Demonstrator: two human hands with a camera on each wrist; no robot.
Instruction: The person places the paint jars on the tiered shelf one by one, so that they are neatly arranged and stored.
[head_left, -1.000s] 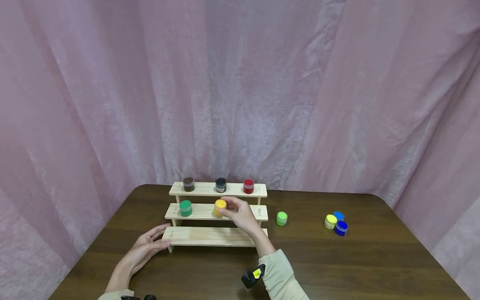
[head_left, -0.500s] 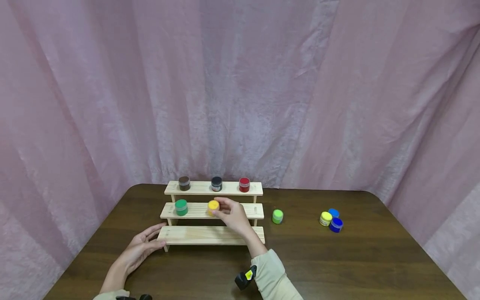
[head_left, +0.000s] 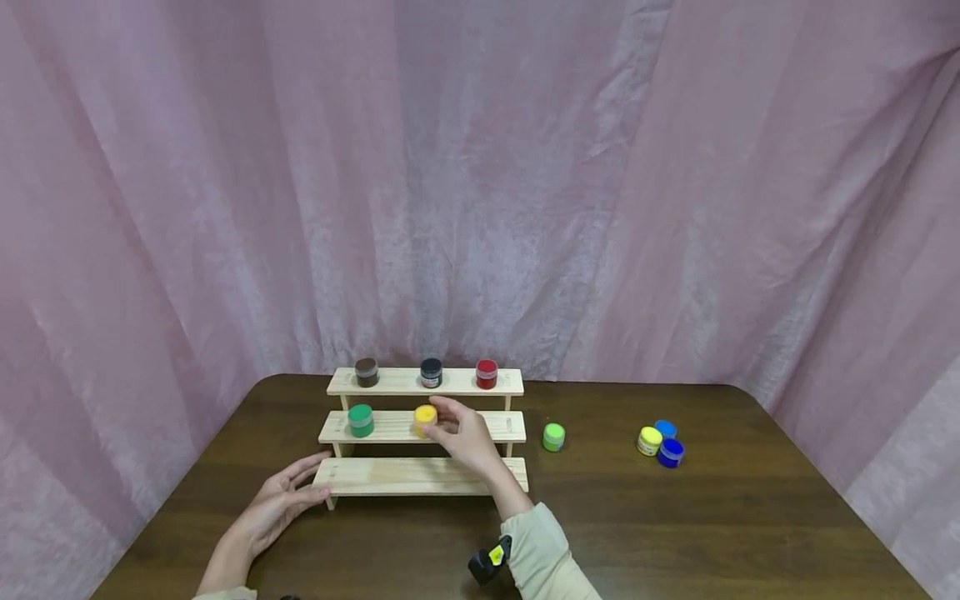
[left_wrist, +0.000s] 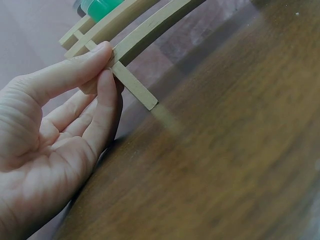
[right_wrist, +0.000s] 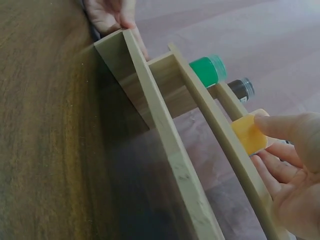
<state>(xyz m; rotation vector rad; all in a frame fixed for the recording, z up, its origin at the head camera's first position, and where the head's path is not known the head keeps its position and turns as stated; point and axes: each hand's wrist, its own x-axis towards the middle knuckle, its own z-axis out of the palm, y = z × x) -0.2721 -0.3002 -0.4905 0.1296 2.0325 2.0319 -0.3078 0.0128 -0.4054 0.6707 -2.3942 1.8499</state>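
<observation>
A three-step wooden rack [head_left: 420,476] stands on the table. My left hand [head_left: 272,506] grips the left end of its lowest step, and in the left wrist view the thumb and a finger [left_wrist: 103,95] pinch the corner by the leg. On the middle step is an orange-yellow paint jar [head_left: 424,419], held between the thumb and fingers of my right hand [head_left: 467,439]. The right wrist view has that jar [right_wrist: 249,132] upright against the step. Left of it stands a green paint jar [head_left: 361,421]. Brown [head_left: 367,372], black [head_left: 431,373] and red [head_left: 487,374] jars line the top step.
On the brown table [head_left: 600,533], right of the rack, stands a light green jar [head_left: 553,437]. Farther right, a lemon-yellow jar [head_left: 649,441], a blue jar [head_left: 666,429] and a dark blue jar [head_left: 671,453] cluster together. A pink curtain [head_left: 480,183] hangs behind.
The head view has shifted slightly, moving the whole scene a little left. Both hands keep their places, the right one on the orange-yellow jar and the left one on the rack.
</observation>
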